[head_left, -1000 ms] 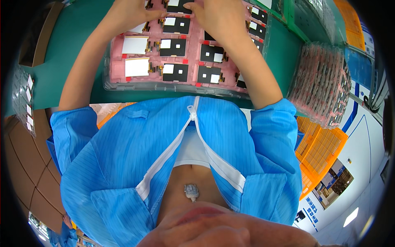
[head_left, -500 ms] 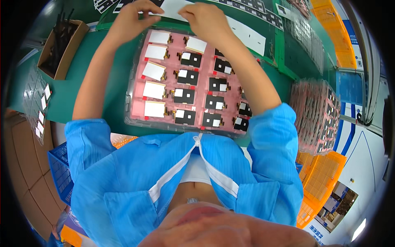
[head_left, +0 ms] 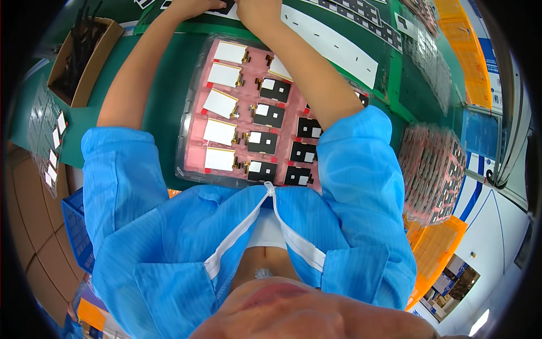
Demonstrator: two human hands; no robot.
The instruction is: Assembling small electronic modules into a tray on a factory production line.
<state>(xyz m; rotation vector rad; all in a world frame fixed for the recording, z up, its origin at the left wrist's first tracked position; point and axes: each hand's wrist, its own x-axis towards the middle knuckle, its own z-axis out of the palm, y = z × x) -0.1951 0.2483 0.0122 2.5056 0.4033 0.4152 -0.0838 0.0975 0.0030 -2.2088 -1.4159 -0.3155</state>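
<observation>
Both hands have moved off the pink tray [head_left: 195, 121] and now meet beyond its far edge, at the very top of the view. The left hand [head_left: 189, 7] and right hand [head_left: 257, 8] are bent together over a small dark part [head_left: 226, 7] lying on a white strip [head_left: 333, 37] on the green desk [head_left: 164, 85]. The picture's rim cuts off the fingers, so it cannot be told whether either hand is closed on the part or only touching it. A second ago the hands were over the tray's far rows; the work seems to have shifted from the tray to that one piece just beyond it. The tray itself lies between the forearms, with white-faced panels [head_left: 220, 131] in its left column and black ones [head_left: 268, 116] to the right. The right forearm crosses the tray's right side and hides some pockets. Left of the tray stands an open cardboard box [head_left: 84, 73] of dark items; right of it sits a stack of similar trays [head_left: 432, 169].
</observation>
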